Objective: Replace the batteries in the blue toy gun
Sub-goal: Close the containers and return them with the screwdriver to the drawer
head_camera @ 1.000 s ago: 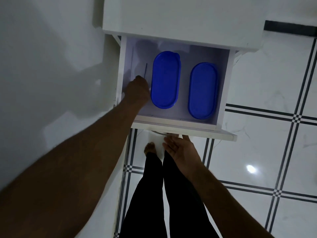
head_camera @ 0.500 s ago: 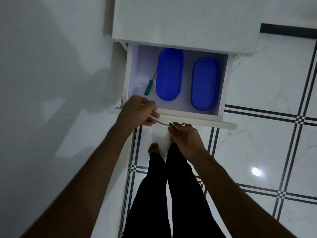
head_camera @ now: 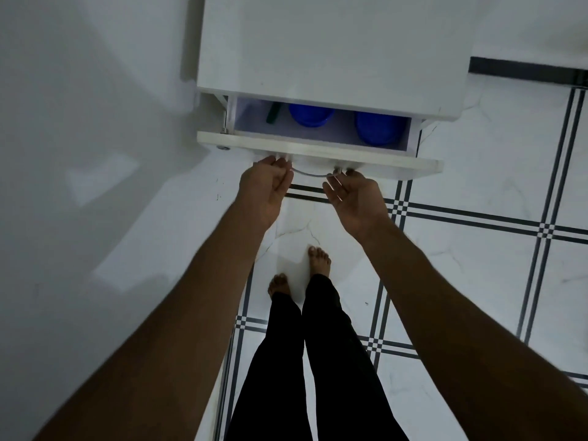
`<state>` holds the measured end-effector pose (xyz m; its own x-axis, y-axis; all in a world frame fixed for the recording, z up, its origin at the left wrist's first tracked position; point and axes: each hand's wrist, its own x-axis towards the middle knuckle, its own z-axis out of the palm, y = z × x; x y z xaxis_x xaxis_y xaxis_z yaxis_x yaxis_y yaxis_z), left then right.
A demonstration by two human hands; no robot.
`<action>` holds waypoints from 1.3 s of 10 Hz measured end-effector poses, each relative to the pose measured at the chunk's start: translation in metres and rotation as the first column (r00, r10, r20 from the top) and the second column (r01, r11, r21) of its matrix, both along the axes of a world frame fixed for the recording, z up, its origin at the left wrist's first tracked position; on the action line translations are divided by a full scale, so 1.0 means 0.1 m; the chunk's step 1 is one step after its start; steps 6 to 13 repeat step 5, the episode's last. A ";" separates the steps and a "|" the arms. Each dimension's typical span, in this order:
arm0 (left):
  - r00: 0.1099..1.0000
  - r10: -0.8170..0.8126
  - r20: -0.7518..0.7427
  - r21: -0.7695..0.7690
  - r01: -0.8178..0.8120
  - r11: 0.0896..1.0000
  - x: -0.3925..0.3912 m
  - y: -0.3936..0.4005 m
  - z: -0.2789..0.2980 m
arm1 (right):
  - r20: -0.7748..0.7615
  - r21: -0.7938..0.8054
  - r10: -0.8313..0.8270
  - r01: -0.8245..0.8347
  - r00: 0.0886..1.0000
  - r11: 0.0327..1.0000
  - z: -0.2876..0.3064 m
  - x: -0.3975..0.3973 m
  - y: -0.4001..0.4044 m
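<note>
No blue toy gun or batteries are in view. A white drawer stands only a little way out of a white cabinet. Inside it lie a green-handled screwdriver and two blue lidded containers, all partly hidden under the cabinet top. My left hand touches the drawer front at the left end of the metal handle. My right hand touches the front at the handle's right end, palm turned up. Neither hand holds anything.
A white wall runs along the left. The floor is white tile with dark grid lines. My bare feet stand just below the drawer.
My left hand left the screwdriver in the drawer and came out to the drawer front. The drawer has slid most of the way into the cabinet, with both hands following it.
</note>
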<state>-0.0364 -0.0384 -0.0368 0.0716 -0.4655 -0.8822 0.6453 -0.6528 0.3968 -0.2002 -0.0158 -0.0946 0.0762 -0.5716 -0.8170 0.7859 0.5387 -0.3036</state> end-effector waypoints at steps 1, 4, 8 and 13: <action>0.999 0.022 0.038 -0.041 -0.020 0.999 -0.07 -0.20 -0.02 | -0.004 -0.027 -0.019 0.019 1.000 0.999 0.03 -0.06 -0.21; 0.998 0.032 0.058 -0.118 -0.025 0.993 -0.15 -0.64 0.01 | -0.046 -0.055 0.000 -0.003 0.999 0.999 0.15 -0.15 -0.66; 0.988 -0.082 0.129 -0.172 0.104 0.980 -0.13 -0.56 0.02 | -0.115 -0.038 0.095 -0.100 0.989 0.994 0.13 -0.19 -0.65; 0.988 -0.082 0.129 -0.172 0.104 0.980 -0.13 -0.56 0.02 | -0.115 -0.038 0.095 -0.100 0.989 0.994 0.13 -0.19 -0.65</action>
